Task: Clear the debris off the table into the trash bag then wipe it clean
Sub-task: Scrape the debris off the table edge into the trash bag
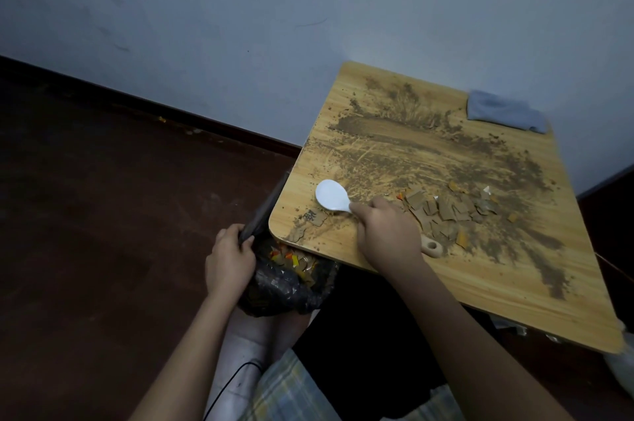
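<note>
**A:** Head view, the only one. The right hand was curled round the handle of a white paddle, blade flat on the wooden table near its left edge. The wooden end of the handle poked out beneath the palm.

**B:** And the left hand?

**A:** Fingers pinched on the rim of the black trash bag, holding its mouth open just below the table's near-left corner. Orange and tan scraps already lay inside.

**B:** Where did the debris sit?

**A:** Cardboard scraps were heaped just right of the right hand, and one printed piece lay by the corner. Brown dirt was smeared across most of the top in streaks. A grey cloth was folded at the far right corner, well apart from the mess.

**B:** How would it handle?

**A:** Judged light and loose. The scraps looked thin and stiff enough to slide ahead of the blade, though they might skip over it or flutter past the bag. The dirt looked fine and dry; it would likely smear rather than gather, so low, slow strokes suited it. The paddle seemed rigid, best gripped mid-handle as it was. The bag's film looked soft and limp, needing the rim held taut under the edge.
</note>
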`<state>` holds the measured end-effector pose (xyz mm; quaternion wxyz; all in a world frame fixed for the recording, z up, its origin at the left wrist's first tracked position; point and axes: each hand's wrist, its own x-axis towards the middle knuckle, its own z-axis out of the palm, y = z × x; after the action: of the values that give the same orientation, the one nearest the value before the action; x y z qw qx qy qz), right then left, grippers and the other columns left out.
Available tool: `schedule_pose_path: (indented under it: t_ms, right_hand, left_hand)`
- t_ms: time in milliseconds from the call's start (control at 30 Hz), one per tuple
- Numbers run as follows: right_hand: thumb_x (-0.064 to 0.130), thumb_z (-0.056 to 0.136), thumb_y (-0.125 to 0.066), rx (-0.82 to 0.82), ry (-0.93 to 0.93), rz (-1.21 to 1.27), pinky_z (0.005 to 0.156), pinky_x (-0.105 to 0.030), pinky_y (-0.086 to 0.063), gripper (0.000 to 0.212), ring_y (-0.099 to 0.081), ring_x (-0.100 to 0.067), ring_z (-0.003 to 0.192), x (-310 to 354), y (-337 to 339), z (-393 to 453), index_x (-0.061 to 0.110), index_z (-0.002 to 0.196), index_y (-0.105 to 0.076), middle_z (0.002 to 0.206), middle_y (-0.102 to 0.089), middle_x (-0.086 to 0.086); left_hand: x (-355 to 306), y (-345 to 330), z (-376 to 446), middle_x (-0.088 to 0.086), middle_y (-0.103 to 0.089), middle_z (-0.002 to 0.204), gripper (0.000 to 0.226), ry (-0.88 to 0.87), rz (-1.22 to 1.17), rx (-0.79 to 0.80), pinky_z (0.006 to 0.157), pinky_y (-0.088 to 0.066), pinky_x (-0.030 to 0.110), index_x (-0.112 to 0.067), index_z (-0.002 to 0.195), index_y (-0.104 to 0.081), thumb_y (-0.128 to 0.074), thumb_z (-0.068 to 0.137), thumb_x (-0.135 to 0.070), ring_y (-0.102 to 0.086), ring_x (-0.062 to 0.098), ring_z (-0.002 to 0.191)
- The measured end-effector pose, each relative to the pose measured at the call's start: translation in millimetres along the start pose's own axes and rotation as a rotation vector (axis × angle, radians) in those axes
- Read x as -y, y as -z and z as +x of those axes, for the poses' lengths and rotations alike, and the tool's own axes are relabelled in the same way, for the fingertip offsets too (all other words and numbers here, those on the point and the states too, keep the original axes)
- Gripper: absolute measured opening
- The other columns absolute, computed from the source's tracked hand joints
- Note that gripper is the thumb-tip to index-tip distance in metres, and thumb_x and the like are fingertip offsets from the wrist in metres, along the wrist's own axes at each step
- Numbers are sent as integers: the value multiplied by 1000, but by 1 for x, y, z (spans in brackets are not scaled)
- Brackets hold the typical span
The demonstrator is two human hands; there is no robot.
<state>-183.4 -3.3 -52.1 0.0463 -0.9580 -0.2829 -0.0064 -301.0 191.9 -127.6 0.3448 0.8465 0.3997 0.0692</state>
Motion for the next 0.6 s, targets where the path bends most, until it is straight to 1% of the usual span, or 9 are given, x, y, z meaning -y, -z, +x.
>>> schedule_pose_path:
  t_ms: [200,333,467,533,600]
  right_hand:
    - [17,96,-44,4,30,-29,64,-27,-30,36,-55,-25,98,5,-4,1,26,128,-57,111,-56,-4]
    - [19,95,-44,19,82,-33,68,-28,-37,38,-56,-26,102,7,-5,1,26,130,-57,116,-57,-4]
    - [20,94,-46,9,108,5,63,-27,-32,38,-57,-25,97,8,-4,0,27,129,-59,109,-58,-3]
    - [20,95,-45,-1,89,-3,61,-27,-32,38,-58,-25,93,8,-3,1,26,130,-58,109,-58,-3]
    - [20,95,-44,2,73,-14,62,-27,-33,38,-58,-25,93,7,-3,4,26,131,-57,110,-58,-3]
  left_hand:
    - [0,0,2,5,-55,113,21,3,1,-7,77,-37,38,-16,114,-58,-51,95,-18,-57,33,102]
    - [-1,1,3,6,-55,113,21,-5,-3,-9,78,-38,38,-15,115,-58,-51,95,-18,-57,34,101]
    - [-1,2,4,5,-55,112,21,-2,-3,-10,77,-38,37,-16,116,-58,-51,96,-19,-57,32,99]
    - [-1,2,4,5,-55,113,22,-1,-4,-6,78,-38,38,-16,116,-58,-51,96,-19,-57,32,100]
    - [-2,2,4,5,-55,114,22,2,-4,-6,80,-39,39,-16,116,-58,-51,96,-19,-57,32,102]
